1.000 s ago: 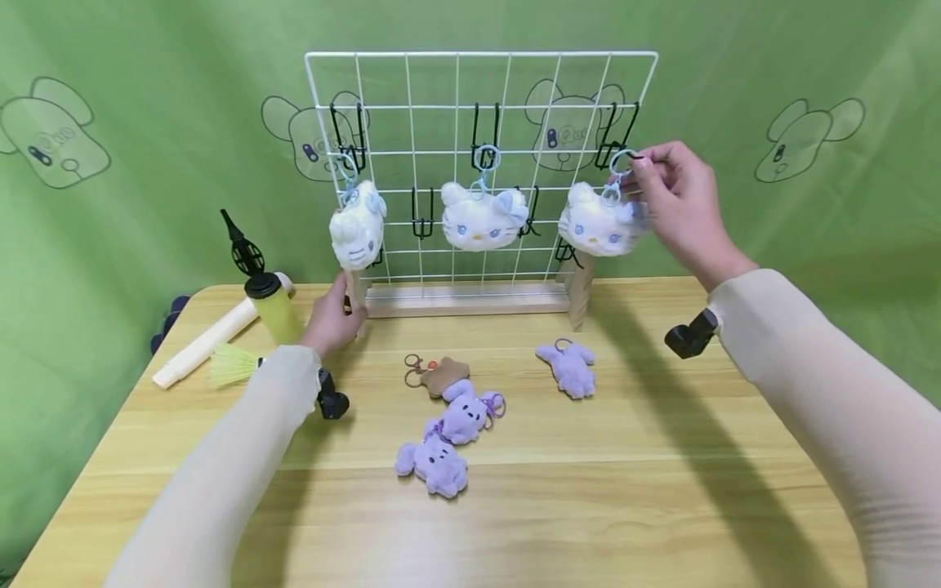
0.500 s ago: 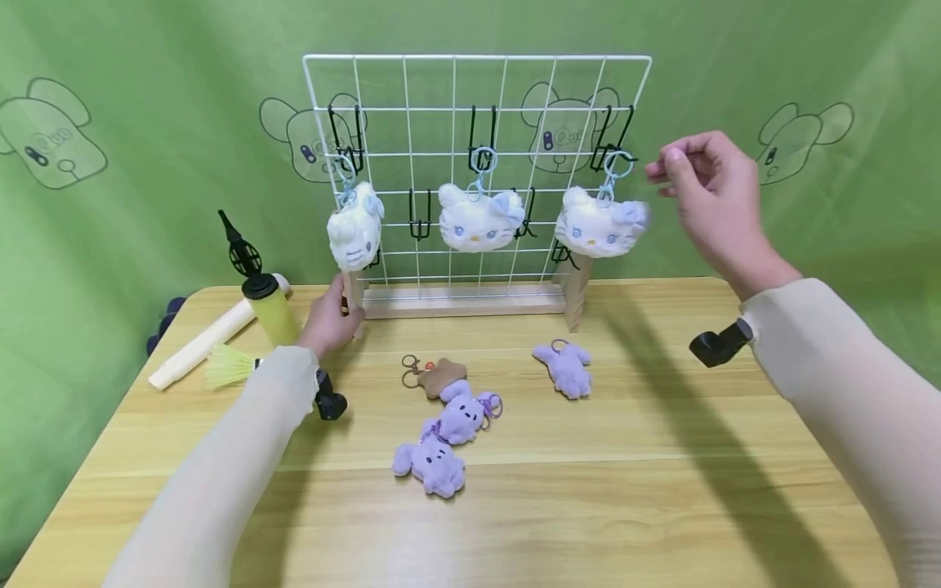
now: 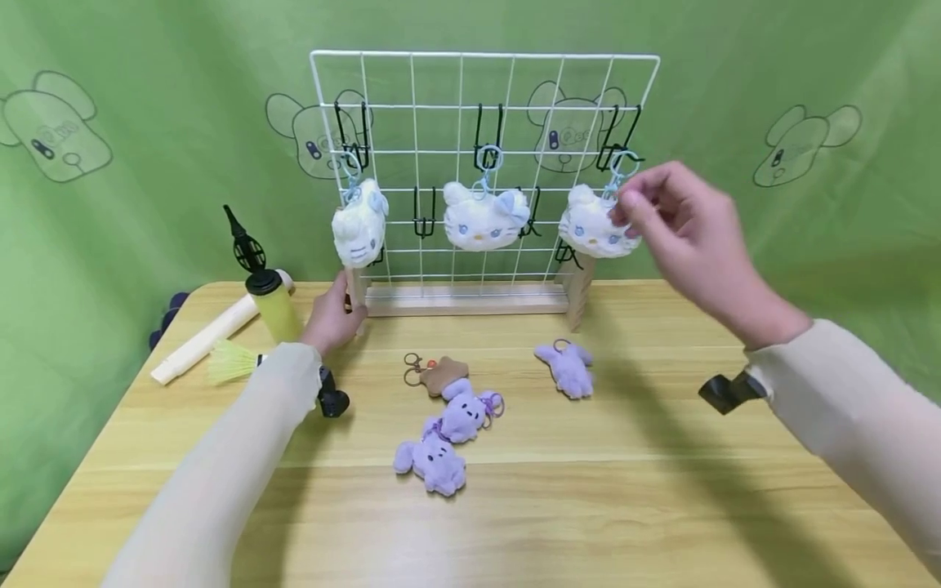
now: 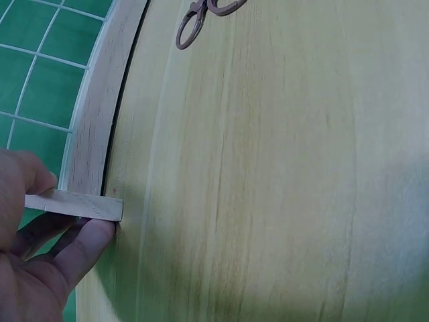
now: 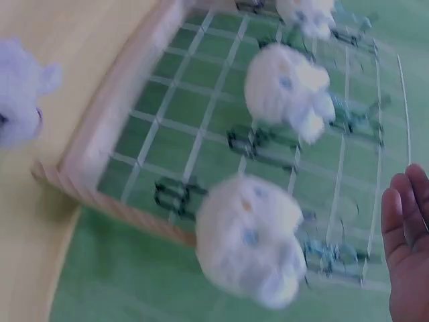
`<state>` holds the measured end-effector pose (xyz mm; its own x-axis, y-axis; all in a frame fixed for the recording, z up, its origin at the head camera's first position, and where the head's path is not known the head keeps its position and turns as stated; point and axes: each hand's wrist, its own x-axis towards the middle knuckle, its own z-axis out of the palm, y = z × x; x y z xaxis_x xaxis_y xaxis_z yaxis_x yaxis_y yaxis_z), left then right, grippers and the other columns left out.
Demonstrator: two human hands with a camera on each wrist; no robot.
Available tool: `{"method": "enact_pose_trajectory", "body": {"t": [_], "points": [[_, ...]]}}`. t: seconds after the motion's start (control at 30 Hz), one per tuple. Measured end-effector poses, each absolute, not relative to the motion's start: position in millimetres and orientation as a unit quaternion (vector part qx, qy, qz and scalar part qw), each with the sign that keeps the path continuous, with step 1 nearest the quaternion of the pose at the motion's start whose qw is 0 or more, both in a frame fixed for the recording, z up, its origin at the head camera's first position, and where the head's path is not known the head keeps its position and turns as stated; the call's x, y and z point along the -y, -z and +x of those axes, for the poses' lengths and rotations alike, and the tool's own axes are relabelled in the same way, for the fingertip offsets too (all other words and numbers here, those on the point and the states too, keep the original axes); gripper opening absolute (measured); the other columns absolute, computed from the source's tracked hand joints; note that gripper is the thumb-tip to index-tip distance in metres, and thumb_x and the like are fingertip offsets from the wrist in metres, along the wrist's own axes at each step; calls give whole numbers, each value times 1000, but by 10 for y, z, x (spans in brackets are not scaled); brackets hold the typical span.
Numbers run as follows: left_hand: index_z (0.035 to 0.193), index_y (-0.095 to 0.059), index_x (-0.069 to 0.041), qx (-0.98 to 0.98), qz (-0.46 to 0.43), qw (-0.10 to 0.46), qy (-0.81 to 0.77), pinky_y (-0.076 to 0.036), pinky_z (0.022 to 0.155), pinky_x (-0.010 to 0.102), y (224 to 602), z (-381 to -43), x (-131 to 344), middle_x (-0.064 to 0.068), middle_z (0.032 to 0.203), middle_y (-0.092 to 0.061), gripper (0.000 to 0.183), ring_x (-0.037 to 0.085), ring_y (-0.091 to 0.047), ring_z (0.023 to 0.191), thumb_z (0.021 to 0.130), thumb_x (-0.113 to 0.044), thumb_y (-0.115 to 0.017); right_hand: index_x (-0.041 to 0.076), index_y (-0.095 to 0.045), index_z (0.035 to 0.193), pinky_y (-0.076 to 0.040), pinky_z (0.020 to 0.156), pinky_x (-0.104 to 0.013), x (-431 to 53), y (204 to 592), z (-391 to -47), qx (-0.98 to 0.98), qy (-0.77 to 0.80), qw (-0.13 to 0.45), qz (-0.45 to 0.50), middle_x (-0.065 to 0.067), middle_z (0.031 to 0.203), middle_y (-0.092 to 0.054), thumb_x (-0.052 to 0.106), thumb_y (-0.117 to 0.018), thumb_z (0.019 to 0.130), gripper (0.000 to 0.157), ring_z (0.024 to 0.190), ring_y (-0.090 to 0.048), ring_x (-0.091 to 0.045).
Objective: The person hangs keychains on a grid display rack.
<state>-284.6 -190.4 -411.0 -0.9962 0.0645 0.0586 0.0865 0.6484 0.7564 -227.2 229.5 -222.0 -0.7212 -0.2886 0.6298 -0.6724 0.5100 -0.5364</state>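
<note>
Three white plush cat-head keychains hang by light blue rings from black hooks on a white wire grid rack [image 3: 485,55]: the left one [image 3: 357,230] turned sideways, the middle one [image 3: 485,222] and the right one [image 3: 588,219] facing forward. At the rack's left end, my left hand [image 3: 332,318] pinches the wooden foot [image 4: 94,205] between thumb and fingers. My right hand [image 3: 694,233] is in front of the right plush, partly covering it in the head view. Its fingers are loosely bent and hold nothing; the right wrist view has them apart from the plush.
Purple plush keychains [image 3: 569,370] and a brown star-shaped keychain [image 3: 444,376] lie on the wooden table [image 3: 588,506]. On the left are a yellow bottle [image 3: 274,309] with a black lid, a white tube [image 3: 213,339] and a yellow shuttlecock [image 3: 231,362]. Several hooks [image 3: 424,216] carry nothing.
My right hand let go of the right plush's ring and drew off to the right, then came back lower, in front of the plush. The left hand stays on the foot.
</note>
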Motion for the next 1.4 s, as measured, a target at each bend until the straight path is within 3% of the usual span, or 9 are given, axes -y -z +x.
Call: {"method": "enact_pose_trajectory", "body": {"t": [0.1,0.2,0.43,0.73,0.97,1.23,1.4], "points": [[162,-24,-3,907,-40,12,419,-55,104,58,4108,-2853,1895,36,143,-56,69,49,-62,122,99,-7,-55,-6,-67,111,-54,76,-8,-2181,2415,-2216,846,-376,198,322,-3,96,-74,4,-57,104,15,84,-65,2],[162,-24,-3,908,-36,8,418,-56,103,57,4106,-2856,1889,36,143,-56,70,49,-62,122,99,-7,-55,-3,-69,111,-56,79,-11,-2071,2667,-2176,861,-340,144,348,-10,97,-75,3,-60,103,13,84,-65,0],[163,-23,-5,906,-31,4,422,-56,103,56,4094,-2861,1912,35,145,-55,71,48,-61,123,100,-7,-55,6,-70,110,-63,82,-31,-1853,3205,-2147,881,-311,19,356,-5,102,-75,13,-63,104,12,97,-70,-18],[162,-25,-4,908,-35,7,418,-56,104,56,4067,-2883,1897,35,141,-57,69,48,-63,121,100,-7,-55,3,-71,111,-62,91,-37,-1781,3799,-2151,890,-270,-86,359,-4,103,-75,11,-66,101,14,97,-69,-15],[163,-24,-5,905,-35,4,425,-57,102,55,4102,-2850,1921,35,145,-55,70,48,-62,123,100,-7,-56,6,-70,105,-57,83,-29,-1713,4018,-2095,895,-237,-94,366,-2,98,-70,10,-68,99,8,90,-62,-11],[163,-24,-6,907,-29,4,421,-57,102,55,4116,-2856,1935,35,145,-55,70,47,-61,124,101,-7,-56,8,-67,97,-49,71,-21,-1693,4067,-2079,903,-236,-104,343,0,90,-63,11,-68,100,4,81,-53,-7],[162,-24,-6,907,-30,4,420,-58,101,55,4094,-2858,1911,35,144,-56,69,47,-62,122,101,-8,-55,8,-68,94,-49,70,-21,-1738,4041,-2080,894,-260,-107,348,1,86,-65,10,-69,99,5,79,-53,-5]]}}
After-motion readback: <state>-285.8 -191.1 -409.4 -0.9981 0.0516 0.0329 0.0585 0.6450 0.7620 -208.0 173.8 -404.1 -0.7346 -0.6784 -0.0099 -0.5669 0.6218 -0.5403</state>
